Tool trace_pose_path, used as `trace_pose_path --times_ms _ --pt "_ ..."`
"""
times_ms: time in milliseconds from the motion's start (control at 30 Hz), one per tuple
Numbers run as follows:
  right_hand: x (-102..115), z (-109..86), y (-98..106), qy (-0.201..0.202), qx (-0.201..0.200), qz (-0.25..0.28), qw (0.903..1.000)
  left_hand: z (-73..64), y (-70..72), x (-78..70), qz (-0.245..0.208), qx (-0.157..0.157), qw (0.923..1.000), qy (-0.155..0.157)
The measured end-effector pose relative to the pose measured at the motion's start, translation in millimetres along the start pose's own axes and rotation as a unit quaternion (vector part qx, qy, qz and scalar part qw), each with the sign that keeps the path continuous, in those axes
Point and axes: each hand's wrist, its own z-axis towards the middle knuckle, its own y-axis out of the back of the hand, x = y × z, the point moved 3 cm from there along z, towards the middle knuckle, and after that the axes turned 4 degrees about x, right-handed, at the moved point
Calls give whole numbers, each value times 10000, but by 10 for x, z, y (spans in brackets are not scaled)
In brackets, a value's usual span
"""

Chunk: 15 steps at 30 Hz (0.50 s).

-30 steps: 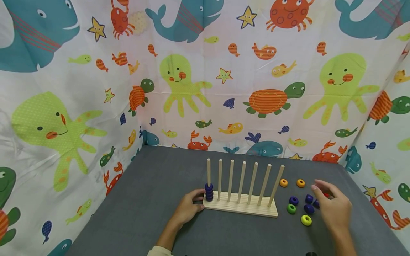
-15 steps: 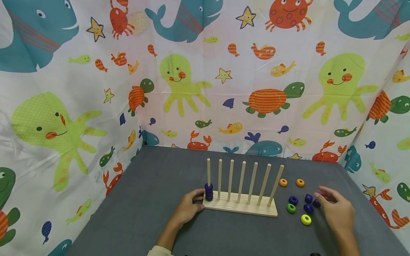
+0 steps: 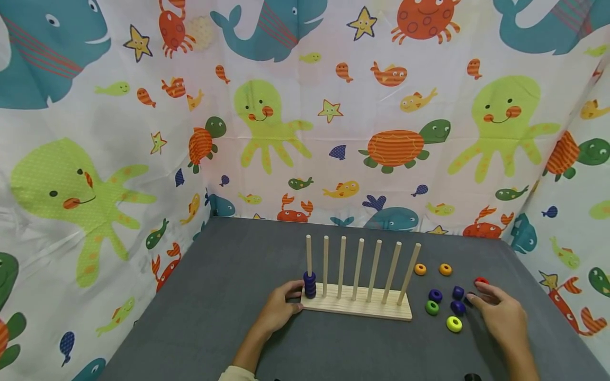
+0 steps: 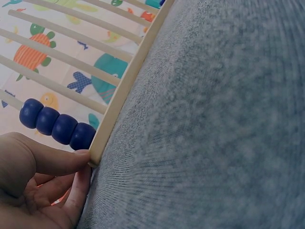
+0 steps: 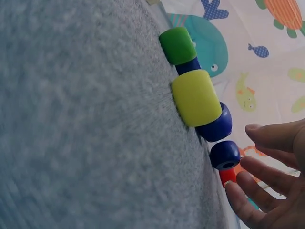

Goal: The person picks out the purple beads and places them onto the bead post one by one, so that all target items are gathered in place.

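Steadying the pegged base (image 3: pixel 360 309) well in from the table's (image 3: pixel 238 275) left edge, your left hand (image 3: pixel 276 308) pinched its left end; your right hand (image 3: pixel 502 313) hung empty, fingers loosely spread.
A blue bead (image 5: pixel 221 151) lay by its fingertips toward the right edge, contact unclear, a red bead (image 5: pixel 228 177) beyond; pinching opposite sides probably suited best.

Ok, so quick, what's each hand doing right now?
Left hand: closed, holding the end of the wooden base.
Right hand: open, holding nothing, close to a blue bead.
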Motion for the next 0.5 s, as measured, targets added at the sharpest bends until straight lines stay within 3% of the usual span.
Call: trace_pose_path --times_ms 267,500 --pt "-57 47 -43 78 781 -380 9962 -6 5 -3 -9 -4 10000 -8" --pt "-68 46 -64 196 844 -393 9955 -4 1 7 -4 1 10000 5"
